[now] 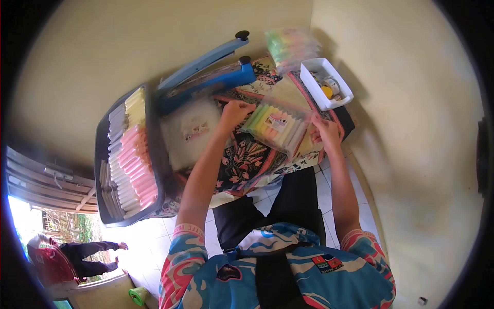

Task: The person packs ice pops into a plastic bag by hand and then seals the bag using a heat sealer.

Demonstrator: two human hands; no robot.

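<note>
A clear plastic pack (278, 123) lies on the patterned cloth before me. In it is a row of wrapped sticks in green, yellow, peach and pale grey, with a printed label on top. My left hand (237, 113) has its fingers curled together at the pack's upper left edge. At the opposite end, my right hand (325, 131) pinches the clear loose plastic. Just left of my left hand is a stack of clear plastic bags (190, 134) with printed labels. The exact fingertip contact of my left hand is hard to make out.
A dark tray (159, 175) of pink, white, yellow and grey wrapped sticks stands left. Behind is a blue bag sealer (206, 85) with its arm raised. Filled packs (290, 46) and a white bin (337, 103) of small items sit back right. A person (72, 257) is by the doorway.
</note>
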